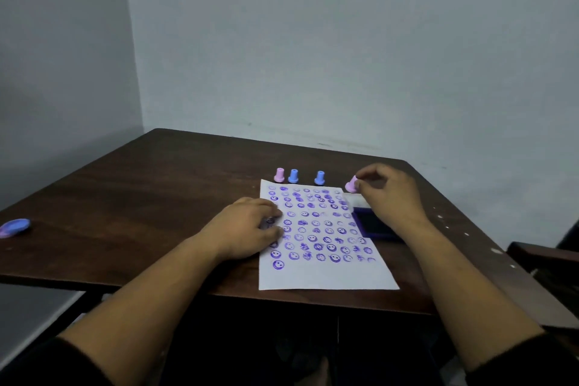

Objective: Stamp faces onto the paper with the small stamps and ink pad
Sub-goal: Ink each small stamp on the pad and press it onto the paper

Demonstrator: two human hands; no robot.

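A white paper [326,276] lies on the dark wooden table [156,197], covered with several rows of purple stamped faces. My left hand [247,229] rests flat on the paper's left edge. My right hand [388,194] pinches a pink stamp [351,185], tilted, at the paper's far right corner. The purple ink pad [374,224] lies open beside the paper's right edge, partly under my right wrist. Beyond the paper's far edge stand a pink stamp [279,175] and two blue stamps [293,176] [319,178].
A blue-purple oval object [15,226] lies near the table's left edge. The table stands in a corner between grey walls. A dark chair arm [542,255] sits off the table's right side. White flecks mark the table's right rim.
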